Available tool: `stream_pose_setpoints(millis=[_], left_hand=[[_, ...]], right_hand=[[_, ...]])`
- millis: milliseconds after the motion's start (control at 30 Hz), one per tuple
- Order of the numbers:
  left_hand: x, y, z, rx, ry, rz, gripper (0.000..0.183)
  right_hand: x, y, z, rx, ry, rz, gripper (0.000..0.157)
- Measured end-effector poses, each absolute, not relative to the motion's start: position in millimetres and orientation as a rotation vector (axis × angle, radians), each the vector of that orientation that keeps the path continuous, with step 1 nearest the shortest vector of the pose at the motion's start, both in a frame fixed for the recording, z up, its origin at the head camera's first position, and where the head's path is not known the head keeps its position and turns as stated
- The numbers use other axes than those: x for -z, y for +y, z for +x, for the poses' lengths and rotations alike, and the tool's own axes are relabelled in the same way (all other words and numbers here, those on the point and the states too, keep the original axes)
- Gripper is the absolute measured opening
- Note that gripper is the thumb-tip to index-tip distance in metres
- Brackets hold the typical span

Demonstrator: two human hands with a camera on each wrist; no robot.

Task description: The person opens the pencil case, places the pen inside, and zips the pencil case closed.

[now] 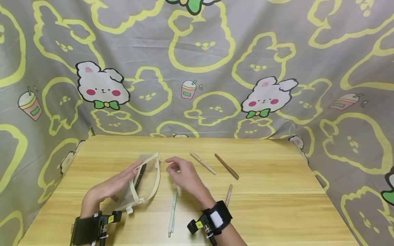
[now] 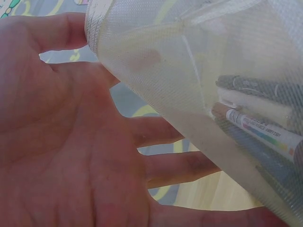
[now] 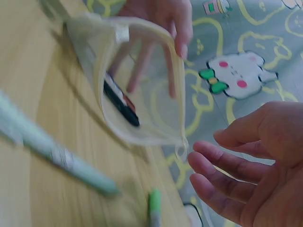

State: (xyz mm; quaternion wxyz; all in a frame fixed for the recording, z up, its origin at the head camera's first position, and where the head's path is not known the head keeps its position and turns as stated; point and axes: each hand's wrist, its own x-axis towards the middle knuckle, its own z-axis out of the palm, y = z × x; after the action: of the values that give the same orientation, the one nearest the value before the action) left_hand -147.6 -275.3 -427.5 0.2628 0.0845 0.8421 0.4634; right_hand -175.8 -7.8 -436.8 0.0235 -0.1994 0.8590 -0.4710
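My left hand (image 1: 118,182) holds a cream mesh zip pouch (image 1: 152,181) by its left side, with a fingertip over the rim and the other fingers spread behind the mesh. The pouch gapes toward the right. Inside lie several pens, among them a black pen (image 1: 140,177) and a marker with a white label (image 2: 260,127). My right hand (image 1: 184,174) hovers right of the pouch with loosely bent fingers and nothing in them. Its fingertips are near the ring-shaped zip pull (image 3: 181,151). A pale green pen (image 1: 173,213) lies below that hand.
On the wooden table (image 1: 277,205), a beige pen (image 1: 203,163) and a brown pen (image 1: 226,166) lie beyond the right hand. Another brownish pen (image 1: 229,194) is partly hidden by the right wrist strap. A green-tipped pen (image 3: 155,205) lies near the right hand. Patterned grey cloth (image 1: 154,51) surrounds the table.
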Motion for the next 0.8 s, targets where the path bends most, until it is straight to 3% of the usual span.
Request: stream_pose_setpoints(millis=[800], left_hand=[[428, -274, -147, -1.263, 2.270, 0.235, 0.060]], right_hand=[[450, 101, -182, 1.397, 3.174, -0.646, 0.042]])
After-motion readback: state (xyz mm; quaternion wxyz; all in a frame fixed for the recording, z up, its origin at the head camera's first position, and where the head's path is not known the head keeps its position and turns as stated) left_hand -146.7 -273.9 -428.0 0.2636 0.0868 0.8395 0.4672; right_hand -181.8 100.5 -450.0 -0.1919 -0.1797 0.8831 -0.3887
